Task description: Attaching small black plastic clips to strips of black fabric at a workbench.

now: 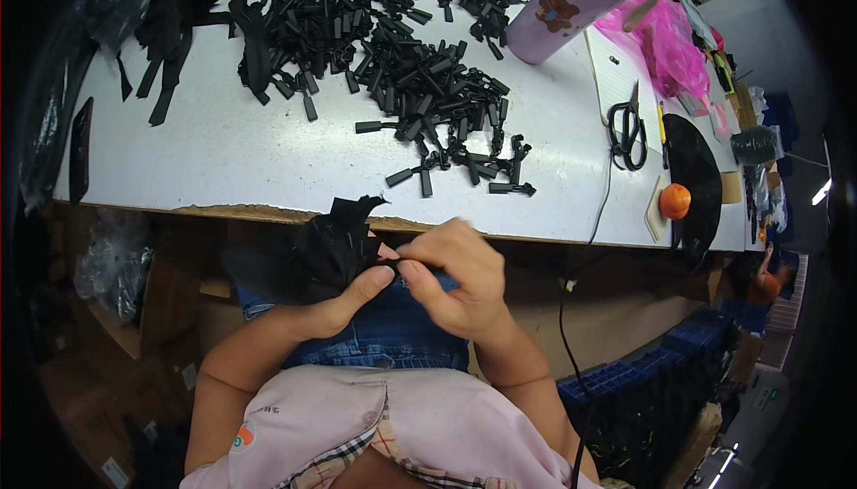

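My left hand (344, 297) grips a bunch of black fabric strips (335, 239) held over my lap, below the table's front edge. My right hand (455, 279) pinches a small black piece at the bunch, its fingertips touching the left thumb. On the white table (223, 150) above lies a large heap of black zipper pulls (420, 69), spreading from the far middle toward the front edge. Loose black strips (170, 51) lie at the far left.
A lilac tumbler (571, 2) with a bear picture lies tilted at the far right. Black scissors (628, 132) rest on white paper, beside pink plastic bags (669, 42) and an orange round thing (675, 200). A black cable (571, 310) hangs down. Blue crates (643, 382) stand at lower right.
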